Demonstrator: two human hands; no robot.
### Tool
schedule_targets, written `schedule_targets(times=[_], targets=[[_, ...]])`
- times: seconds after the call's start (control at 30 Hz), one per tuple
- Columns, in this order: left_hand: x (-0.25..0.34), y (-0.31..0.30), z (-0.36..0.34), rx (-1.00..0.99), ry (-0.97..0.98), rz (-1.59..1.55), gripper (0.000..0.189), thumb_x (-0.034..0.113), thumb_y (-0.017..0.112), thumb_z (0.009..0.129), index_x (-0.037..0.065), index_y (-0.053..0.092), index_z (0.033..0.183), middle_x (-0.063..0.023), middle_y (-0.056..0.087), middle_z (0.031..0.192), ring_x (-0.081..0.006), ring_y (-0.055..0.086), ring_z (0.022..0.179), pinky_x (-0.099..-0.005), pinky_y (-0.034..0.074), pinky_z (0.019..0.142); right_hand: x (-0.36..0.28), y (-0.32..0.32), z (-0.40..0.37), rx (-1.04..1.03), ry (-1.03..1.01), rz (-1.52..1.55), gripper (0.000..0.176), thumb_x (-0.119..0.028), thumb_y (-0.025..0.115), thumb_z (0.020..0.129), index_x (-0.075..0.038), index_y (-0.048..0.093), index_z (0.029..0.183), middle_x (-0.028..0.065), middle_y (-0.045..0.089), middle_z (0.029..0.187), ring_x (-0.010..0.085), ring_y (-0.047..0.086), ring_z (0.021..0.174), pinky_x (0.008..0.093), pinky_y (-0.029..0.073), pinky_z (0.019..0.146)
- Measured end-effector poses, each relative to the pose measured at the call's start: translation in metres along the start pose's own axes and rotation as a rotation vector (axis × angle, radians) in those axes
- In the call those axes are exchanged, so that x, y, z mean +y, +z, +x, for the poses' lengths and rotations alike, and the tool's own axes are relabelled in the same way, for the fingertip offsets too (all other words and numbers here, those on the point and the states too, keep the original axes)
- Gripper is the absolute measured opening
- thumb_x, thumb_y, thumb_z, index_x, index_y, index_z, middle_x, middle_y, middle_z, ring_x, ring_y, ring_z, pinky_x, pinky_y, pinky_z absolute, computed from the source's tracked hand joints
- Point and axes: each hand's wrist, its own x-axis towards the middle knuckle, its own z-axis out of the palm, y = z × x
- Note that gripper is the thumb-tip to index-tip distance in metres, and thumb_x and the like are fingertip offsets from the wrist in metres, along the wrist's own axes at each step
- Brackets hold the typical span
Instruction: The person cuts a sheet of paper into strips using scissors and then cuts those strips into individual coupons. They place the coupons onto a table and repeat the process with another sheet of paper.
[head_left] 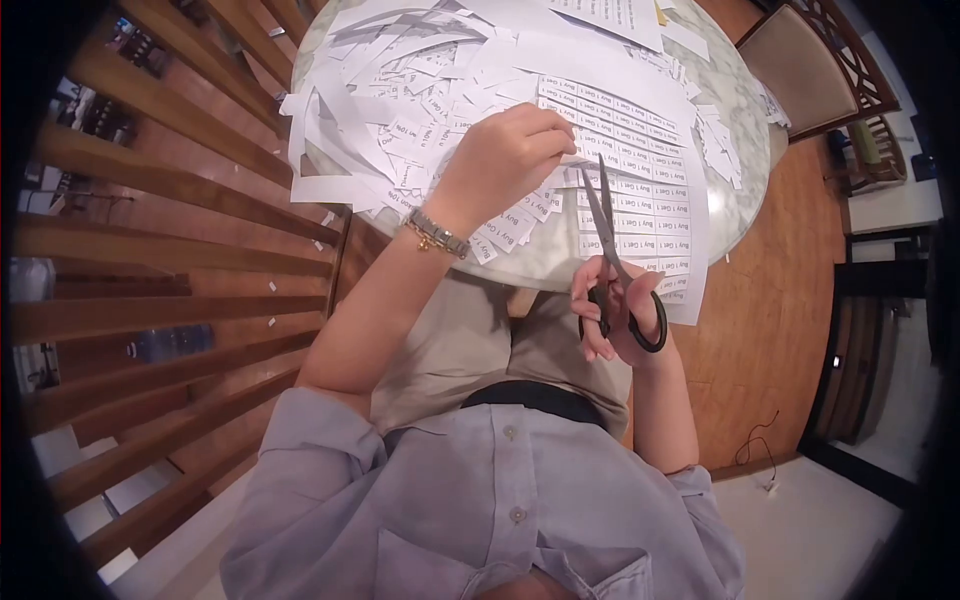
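My right hand point(635, 320) holds a pair of scissors point(607, 228) with black handles, thumb through one loop and fingers at the other. Its blades point away from me and are slightly apart. My left hand point(515, 148), wearing a metal watch and a bracelet, is closed in a pinch on a narrow paper strip point(580, 160) by the blade tips; the fingers partly hide the strip. Under and beside the scissors lies a printed sheet point(650, 220) with rows reading "Buy 1 Get 1", reaching over the table's near edge. Cut slips point(510, 228) lie below my left hand.
The round marble table point(745, 205) carries heaps of cut slips point(415, 110), curled white offcuts point(335, 130) and more printed sheets point(620, 18). A slatted wooden railing point(180, 235) runs along the left. An upholstered chair point(800, 70) stands at the far right. Scraps lie on the floor.
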Motion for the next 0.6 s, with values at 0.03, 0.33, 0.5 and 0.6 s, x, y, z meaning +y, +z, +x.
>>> schedule_targets(times=[0.03,0.33,0.5,0.6], targets=[[0.000,0.001,-0.002,0.005,-0.005,-0.026,0.009,0.000,0.060,0.062,0.004,0.056,0.069,-0.0012,0.058,0.076,-0.0169,0.055,0.070,-0.0259,0.046,0.058,0.001,0.001,0.001,0.003,-0.003,0.003,0.057,-0.052,0.044,0.077,0.004,0.045,0.081,0.0031,0.040,0.057,0.0088,0.041,0.032,0.0224,0.042,0.035],[-0.002,0.002,-0.004,0.019,-0.010,-0.102,0.012,-0.003,0.061,0.061,0.004,0.058,0.070,-0.0025,0.059,0.076,-0.0172,0.056,0.071,-0.0252,0.047,0.059,-0.004,0.007,0.016,0.132,0.048,-0.103,0.047,-0.043,0.046,0.081,0.004,0.044,0.079,0.0038,0.041,0.059,0.0087,0.041,0.033,0.0219,0.042,0.035],[-0.001,0.002,-0.005,0.027,-0.023,-0.134,0.013,-0.003,0.061,0.060,0.005,0.059,0.071,-0.0027,0.059,0.077,-0.0170,0.056,0.071,-0.0253,0.047,0.059,-0.011,0.007,0.020,0.149,0.039,-0.115,0.045,-0.042,0.045,0.082,0.003,0.045,0.078,0.0035,0.041,0.058,0.0078,0.041,0.033,0.0210,0.041,0.034],[-0.002,0.004,-0.005,0.034,-0.017,-0.137,0.014,-0.003,0.062,0.060,0.005,0.059,0.070,-0.0025,0.059,0.077,-0.0168,0.057,0.071,-0.0252,0.047,0.059,-0.016,0.007,0.023,0.181,0.057,-0.159,0.047,-0.044,0.045,0.081,0.003,0.045,0.077,0.0033,0.040,0.057,0.0075,0.040,0.032,0.0209,0.040,0.033]])
